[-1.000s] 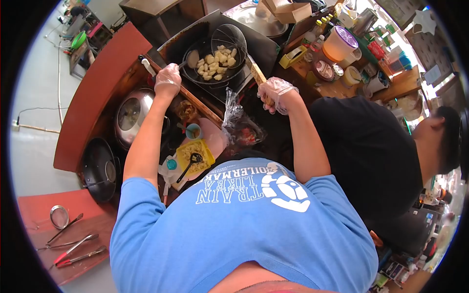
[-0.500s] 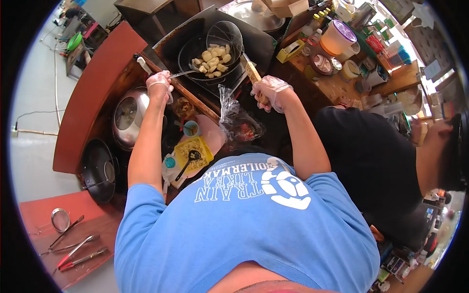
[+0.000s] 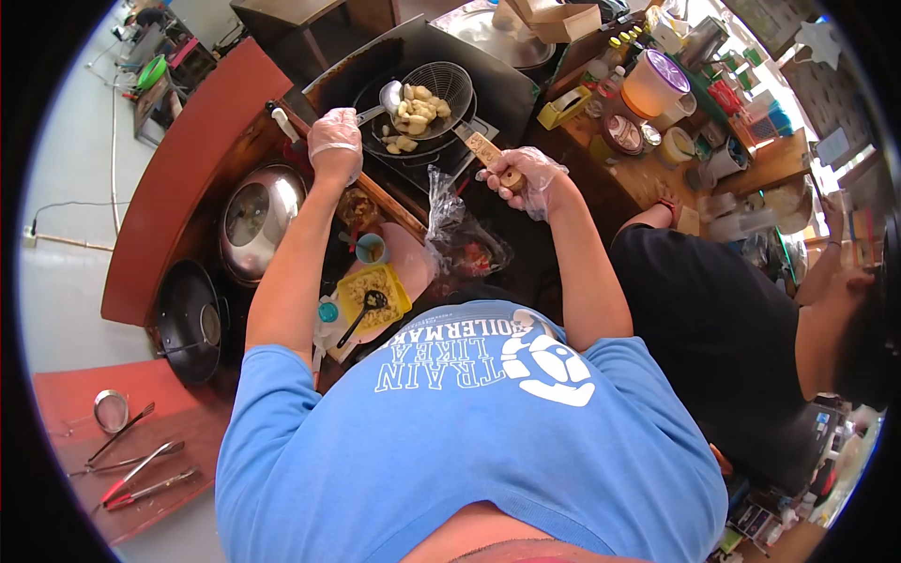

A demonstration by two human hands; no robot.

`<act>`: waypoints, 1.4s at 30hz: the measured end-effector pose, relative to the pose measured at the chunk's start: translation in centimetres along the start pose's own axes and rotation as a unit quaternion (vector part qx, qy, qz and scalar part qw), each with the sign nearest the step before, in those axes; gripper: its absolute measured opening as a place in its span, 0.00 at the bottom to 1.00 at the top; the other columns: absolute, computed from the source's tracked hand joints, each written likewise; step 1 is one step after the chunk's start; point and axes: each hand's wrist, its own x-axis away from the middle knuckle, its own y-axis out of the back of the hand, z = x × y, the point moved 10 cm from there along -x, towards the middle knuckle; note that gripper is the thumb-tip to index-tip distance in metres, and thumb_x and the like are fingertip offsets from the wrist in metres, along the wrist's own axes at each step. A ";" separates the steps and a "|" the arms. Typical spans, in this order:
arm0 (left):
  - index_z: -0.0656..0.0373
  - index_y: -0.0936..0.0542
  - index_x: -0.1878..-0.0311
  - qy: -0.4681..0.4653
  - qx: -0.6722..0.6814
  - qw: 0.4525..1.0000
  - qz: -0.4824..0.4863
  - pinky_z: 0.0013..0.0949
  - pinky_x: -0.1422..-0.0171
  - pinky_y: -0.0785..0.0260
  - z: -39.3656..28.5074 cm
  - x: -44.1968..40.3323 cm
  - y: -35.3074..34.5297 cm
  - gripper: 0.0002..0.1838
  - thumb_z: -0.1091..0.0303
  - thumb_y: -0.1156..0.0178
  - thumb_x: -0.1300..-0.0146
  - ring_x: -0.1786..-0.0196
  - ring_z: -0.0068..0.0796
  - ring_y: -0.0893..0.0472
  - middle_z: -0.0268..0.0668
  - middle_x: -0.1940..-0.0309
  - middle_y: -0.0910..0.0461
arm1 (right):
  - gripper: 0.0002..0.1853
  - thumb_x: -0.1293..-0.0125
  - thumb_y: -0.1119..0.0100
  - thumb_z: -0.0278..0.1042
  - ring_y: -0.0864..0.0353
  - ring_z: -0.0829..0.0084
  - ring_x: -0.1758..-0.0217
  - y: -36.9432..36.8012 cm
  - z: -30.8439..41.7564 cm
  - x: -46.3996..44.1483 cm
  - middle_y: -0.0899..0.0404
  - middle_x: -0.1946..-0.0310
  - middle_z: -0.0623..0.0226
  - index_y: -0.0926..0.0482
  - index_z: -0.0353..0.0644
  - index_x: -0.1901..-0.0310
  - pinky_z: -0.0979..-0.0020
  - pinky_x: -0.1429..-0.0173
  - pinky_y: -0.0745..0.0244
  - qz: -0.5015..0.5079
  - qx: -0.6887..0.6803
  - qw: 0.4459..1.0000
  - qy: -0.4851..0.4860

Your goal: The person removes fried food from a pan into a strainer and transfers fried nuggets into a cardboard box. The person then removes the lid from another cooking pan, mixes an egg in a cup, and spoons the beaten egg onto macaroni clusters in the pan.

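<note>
My left hand (image 3: 336,145), in a clear plastic glove, is closed around the handle of a metal ladle (image 3: 391,95). The ladle's bowl is at the left rim of a wire strainer (image 3: 449,84). My right hand (image 3: 522,180), gloved too, grips the strainer by its wooden handle (image 3: 483,150). Pale yellowish chunks of food (image 3: 419,109) lie in the strainer, which is over a dark wok (image 3: 368,92) on the stove. A few more chunks (image 3: 399,144) are lower down in the wok; their exact kind is unclear.
A yellow tub (image 3: 399,298) with a black slotted spoon (image 3: 374,300) and a blue cup (image 3: 371,249) stand near my body. Left are a lidded pot (image 3: 258,220) and another wok (image 3: 190,324). A person in black (image 3: 713,319) is close on my right, beside a cluttered counter (image 3: 615,169).
The ladle has risen from the wok to the strainer's left rim, with my left hand farther right and up. The strainer has shifted slightly, and most chunks now sit gathered in it.
</note>
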 end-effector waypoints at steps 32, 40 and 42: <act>0.59 0.16 0.60 0.276 0.270 0.915 0.119 0.38 0.70 0.28 12.2 5.2 -6.1 0.07 0.72 0.44 0.31 0.69 0.33 0.19 0.36 0.71 0.18 | 0.13 0.33 0.49 0.30 0.28 0.78 0.86 -1.6 2.9 2.3 0.21 0.76 0.66 0.26 0.26 0.55 0.79 0.86 0.33 0.102 -0.182 0.978 -0.011; 0.57 0.25 0.72 0.496 0.648 0.576 0.042 0.30 0.80 0.41 10.1 8.9 -15.7 0.09 0.75 0.39 0.34 0.82 0.24 0.32 0.31 0.80 0.30 | 0.14 0.34 0.47 0.31 0.25 0.77 0.84 -1.3 3.7 4.8 0.19 0.75 0.65 0.24 0.27 0.54 0.79 0.85 0.33 0.092 -0.151 0.984 0.027; 0.58 0.28 0.72 0.521 0.666 0.532 0.029 0.31 0.78 0.41 9.2 9.0 -17.0 0.10 0.77 0.41 0.34 0.82 0.25 0.35 0.33 0.80 0.32 | 0.14 0.33 0.47 0.30 0.26 0.78 0.86 -1.1 3.6 5.7 0.19 0.76 0.65 0.24 0.26 0.54 0.79 0.85 0.33 0.063 -0.143 0.987 0.031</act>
